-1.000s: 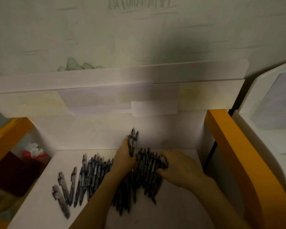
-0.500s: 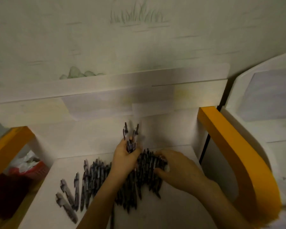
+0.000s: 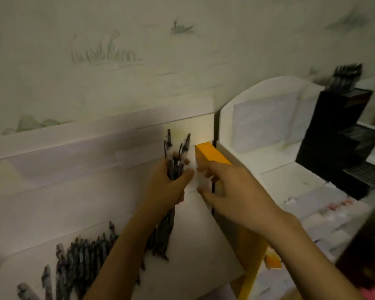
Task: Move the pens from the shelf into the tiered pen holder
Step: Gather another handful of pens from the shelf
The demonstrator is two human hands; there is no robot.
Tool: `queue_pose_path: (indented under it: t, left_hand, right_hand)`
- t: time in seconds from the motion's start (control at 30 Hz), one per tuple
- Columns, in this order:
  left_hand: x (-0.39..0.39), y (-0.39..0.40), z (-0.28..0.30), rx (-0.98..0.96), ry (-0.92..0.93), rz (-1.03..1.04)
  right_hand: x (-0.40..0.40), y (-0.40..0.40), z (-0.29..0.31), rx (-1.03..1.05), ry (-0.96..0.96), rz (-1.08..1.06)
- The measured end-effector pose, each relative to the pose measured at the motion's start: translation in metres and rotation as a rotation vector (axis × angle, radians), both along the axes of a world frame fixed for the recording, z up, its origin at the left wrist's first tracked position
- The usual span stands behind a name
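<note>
The left hand (image 3: pixel 167 187) is raised above the white shelf (image 3: pixel 195 245), forearm running up from the bottom edge of the view, fingers and thumb curled tight round a bundle of pens (image 3: pixel 175 154) held nearly upright, their clip ends fanning out above the fist and their tips hanging below it. The right hand (image 3: pixel 236 191) reaches in from the lower right, back of the hand upward, fingers spread and relaxed just beside the bundle, holding nothing; whether any fingertip touches the pens cannot be told. The whole view is dim and smeared, so single pens in the bundle cannot be counted. More loose pens (image 3: pixel 80 254) lie in a row on the shelf near its front left corner, partly hidden by the left forearm and cut off at the bottom edge. The shelf's orange side panel (image 3: pixel 210 154) stands along its right edge, mostly covered by the right hand and wrist. On the neighbouring white unit (image 3: pixel 266 167) to the right, the black tiered pen holder (image 3: pixel 342 148) stands near the far right corner, with dark pens (image 3: pixel 344 79) upright in its top tier; the lower tiers are too dark to read
</note>
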State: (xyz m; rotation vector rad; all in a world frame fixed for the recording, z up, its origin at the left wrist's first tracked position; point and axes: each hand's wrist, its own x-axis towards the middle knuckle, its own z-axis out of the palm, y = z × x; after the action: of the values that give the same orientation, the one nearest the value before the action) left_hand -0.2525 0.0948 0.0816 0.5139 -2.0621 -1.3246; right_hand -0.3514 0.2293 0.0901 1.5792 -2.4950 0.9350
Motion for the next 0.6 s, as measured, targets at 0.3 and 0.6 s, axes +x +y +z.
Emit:
queue_pose_path:
  t: [0.3, 0.6]
  left_hand:
    - [-0.068, 0.096, 0.040, -0.119, 0.066, -0.131]
    - [-0.181, 0.214, 0.037, -0.167, 0.055, -0.144]
  right_hand:
    - [-0.067, 0.113, 0.041, -0.001, 0.294, -0.159]
    - [-0.171, 0.224, 0.035, 0.098, 0.324, -0.208]
